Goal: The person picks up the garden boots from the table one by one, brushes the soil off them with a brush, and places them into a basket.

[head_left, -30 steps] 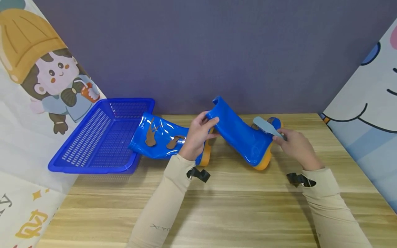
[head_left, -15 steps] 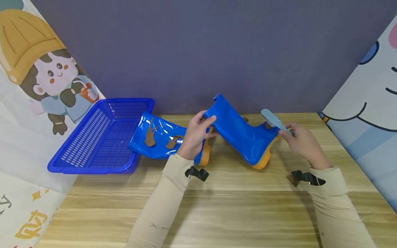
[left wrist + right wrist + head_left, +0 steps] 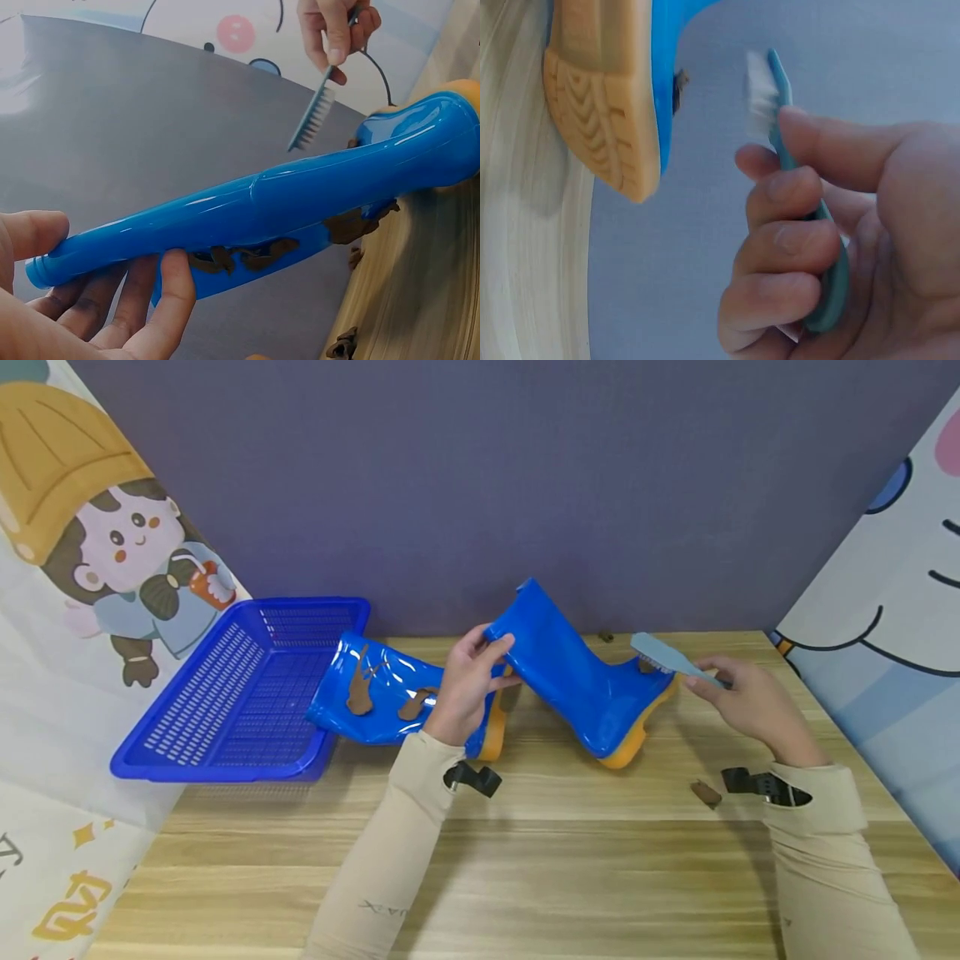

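My left hand [image 3: 468, 681] grips the top of a blue rain boot [image 3: 573, 677] and holds it tilted, its yellow sole toward the table at the right. Brown mud-like patches [image 3: 259, 255] cling to the boot's far side, and another brown bit [image 3: 679, 90] sits on the toe. The handle of a light-blue scrub brush [image 3: 663, 656] lies in the curled fingers of my right hand [image 3: 753, 706]. In the right wrist view the bristles face the toe with a gap between. A second blue boot [image 3: 397, 693] with brown patches lies on its side behind my left hand.
At the left, a blue plastic basket [image 3: 225, 772] stands beside the lying boot. One brown piece [image 3: 705, 793] lies on the wooden table [image 3: 570, 877] near my right wrist, another [image 3: 606, 636] by the grey back panel [image 3: 525, 485].
The brush and my right hand have shifted right, from the boot's instep toward its toe. The held boot has tipped slightly, toe higher. A brown piece near my right wrist has come into view.
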